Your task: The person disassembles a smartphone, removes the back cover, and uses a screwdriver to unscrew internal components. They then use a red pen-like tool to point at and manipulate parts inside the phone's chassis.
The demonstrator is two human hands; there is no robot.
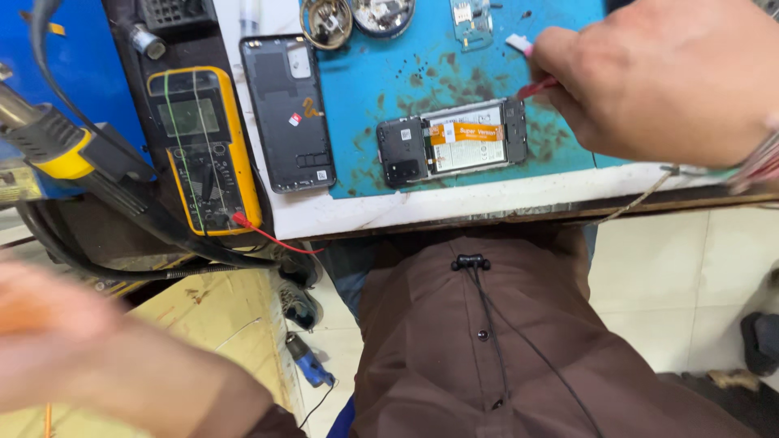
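On the blue work mat at the table's near edge lies the opened phone, its back off and its battery with an orange-and-white label showing, the dark camera end pointing left. At the phone's right end we see our right hand with its fingers pinched together on a thin red tool, whose tip meets the phone's upper right corner. Just left of the phone, half off the mat, rests the dark back cover, inner side up. Beyond it stands a yellow meter with a red lead trailing off the table edge. Two round metal dishes sit at the mat's far edge. A yellow-and-black heat tool juts in at the far left. Our left hand is low at the left, well apart from the table and blurred, so we cannot tell its grip. Below the table we see a brown shirt with a black cord hanging down it.
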